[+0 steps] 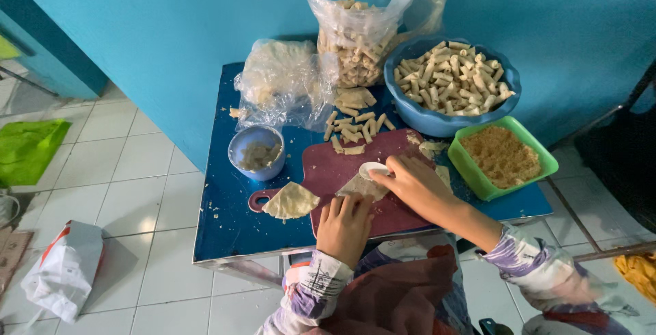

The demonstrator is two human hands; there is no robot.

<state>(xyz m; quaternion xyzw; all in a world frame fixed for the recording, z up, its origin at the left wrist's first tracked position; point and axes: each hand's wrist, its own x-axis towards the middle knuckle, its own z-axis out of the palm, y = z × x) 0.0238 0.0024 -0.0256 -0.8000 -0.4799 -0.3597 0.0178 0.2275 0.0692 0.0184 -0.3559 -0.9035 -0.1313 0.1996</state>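
We are pressing our left hand (345,224) flat, fingers close together, on the lower edge of a thin wrapper sheet (362,186) that is lying on the dark red cutting board (342,164), near the front edge of the blue table (225,219). Our right hand (413,183) is pinching a small white spoon (372,169) over the top corner of this sheet, with the fingers narrow around the handle.

A second folded wrapper (291,201) is lying just beside the board's handle, to the left. Behind it a small blue cup (256,152) with pale paste is standing. Several finished rolls (355,128) are lying at the far side of the board. At the back edge we are seeing a clear bag of wrappers (283,82), a tall bag of rolls (355,31) and a big blue bowl (447,82) full of rolls. A green container (502,157) with brown crumbs is standing at the right edge, very near our right wrist.
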